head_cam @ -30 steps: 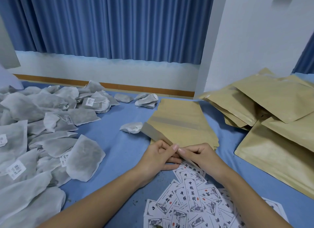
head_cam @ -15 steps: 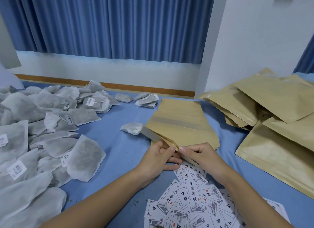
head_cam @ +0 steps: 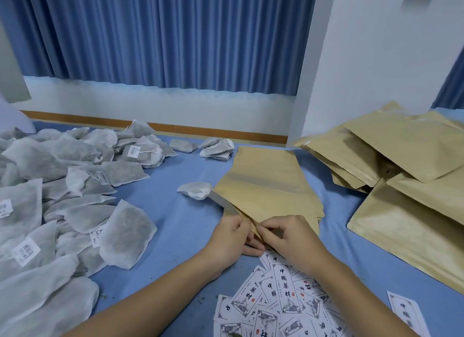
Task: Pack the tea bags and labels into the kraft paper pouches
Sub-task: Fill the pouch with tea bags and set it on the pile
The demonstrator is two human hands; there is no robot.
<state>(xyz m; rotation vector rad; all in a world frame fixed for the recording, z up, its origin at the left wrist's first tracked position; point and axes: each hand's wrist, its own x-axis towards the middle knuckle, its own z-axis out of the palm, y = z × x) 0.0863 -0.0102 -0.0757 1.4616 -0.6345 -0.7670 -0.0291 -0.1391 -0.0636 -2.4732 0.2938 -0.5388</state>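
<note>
Blue-clothed table (head_cam: 180, 226) before blue curtain (head_cam: 163, 35), white wall (head_cam: 376, 60) at right

L hand (head_cam: 231, 238) & R hand (head_cam: 291, 241) pinch the edge of the top pouch (head_cam: 266, 196), mouth maybe partly open; tea bags (head_cam: 50, 186) at left, labels (head_cam: 283, 300) below hands.

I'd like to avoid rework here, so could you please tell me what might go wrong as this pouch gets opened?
1. Both hands, left and right, pinch only the near corner of the top pouch; a hard pull may tear it or drag the stack beneath askew.
2. The right forearm crosses the fanned labels; moving it could scatter them.
</note>
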